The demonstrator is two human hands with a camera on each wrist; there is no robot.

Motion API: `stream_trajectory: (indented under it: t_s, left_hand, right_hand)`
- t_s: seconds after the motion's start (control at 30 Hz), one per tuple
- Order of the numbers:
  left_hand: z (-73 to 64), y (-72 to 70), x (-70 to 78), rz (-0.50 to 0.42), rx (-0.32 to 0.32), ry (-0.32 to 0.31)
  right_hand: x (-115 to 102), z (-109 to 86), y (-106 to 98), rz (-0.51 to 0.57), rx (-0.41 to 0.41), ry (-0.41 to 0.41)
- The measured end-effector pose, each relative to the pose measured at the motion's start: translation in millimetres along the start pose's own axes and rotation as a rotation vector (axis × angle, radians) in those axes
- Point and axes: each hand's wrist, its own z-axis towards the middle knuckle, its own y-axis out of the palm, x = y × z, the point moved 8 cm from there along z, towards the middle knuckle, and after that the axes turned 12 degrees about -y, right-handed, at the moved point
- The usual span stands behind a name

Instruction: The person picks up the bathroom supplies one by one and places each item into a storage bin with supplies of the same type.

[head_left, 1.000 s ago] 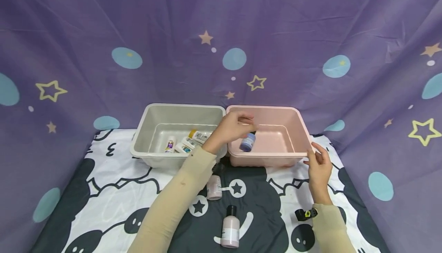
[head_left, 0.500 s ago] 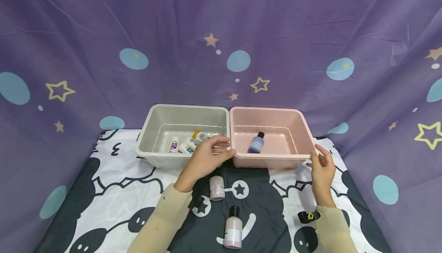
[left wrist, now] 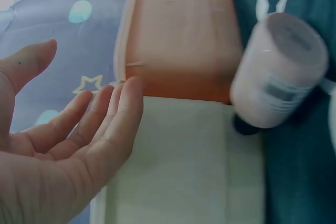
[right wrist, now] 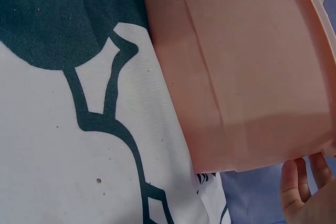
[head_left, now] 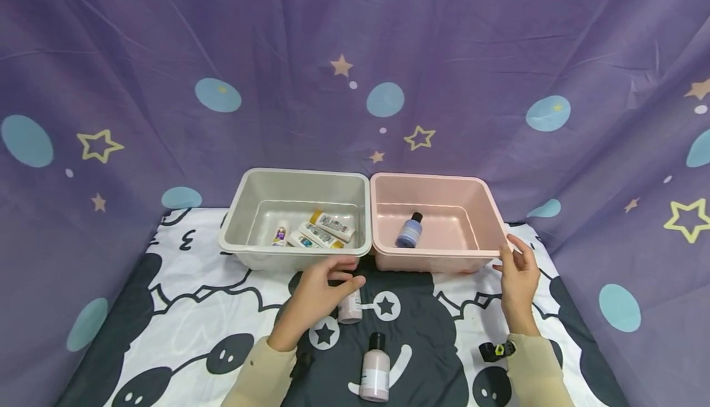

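My left hand [head_left: 313, 296] hovers in front of the grey bin [head_left: 266, 260], thumb apart from its fingers and nothing held. Just beyond its thumb, a pale pink bottle [head_left: 350, 309] is partly covered by the hand in the head view; its dark cap shows below it in the left wrist view. Nearer stands another pale pink bottle [head_left: 375, 375] with a black cap. At the pink bin's [head_left: 432, 263] front right corner, my right hand [head_left: 518, 283] pinches the rim between thumb and fingers. A blue bottle [head_left: 409, 234] with a black cap leans inside that bin.
Several small white tubes [head_left: 320, 234], some with yellow caps, lie in the grey bin. Both bins stand side by side against a purple curtain [head_left: 288, 117]. A black-and-white patterned cloth [head_left: 199, 314] covers the table.
My left hand has drawn back from over the pink bin, down and left to the near pink bottle. The blue bottle is left in the pink bin. My right hand stays at the corner.
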Motion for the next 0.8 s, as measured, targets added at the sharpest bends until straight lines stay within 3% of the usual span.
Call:
stream_trajectory:
  t_s: [0.33, 0.6, 0.8]
  left_hand:
    - [0.9, 4.5, -33.0, 0.05, 0.021, -0.053]
    - [7.7, 5.8, -66.9, 0.095, 0.061, -0.127]
    - [10.9, 8.4, -83.8, 0.129, 0.066, -0.179]
  right_hand:
    - [0, -1.1, 1, 0.008, -0.003, 0.019]
    - [-2, -2.0, 2, 0.023, -0.014, 0.017]
    - [-4, -2.4, 2, 0.028, -0.019, 0.014]
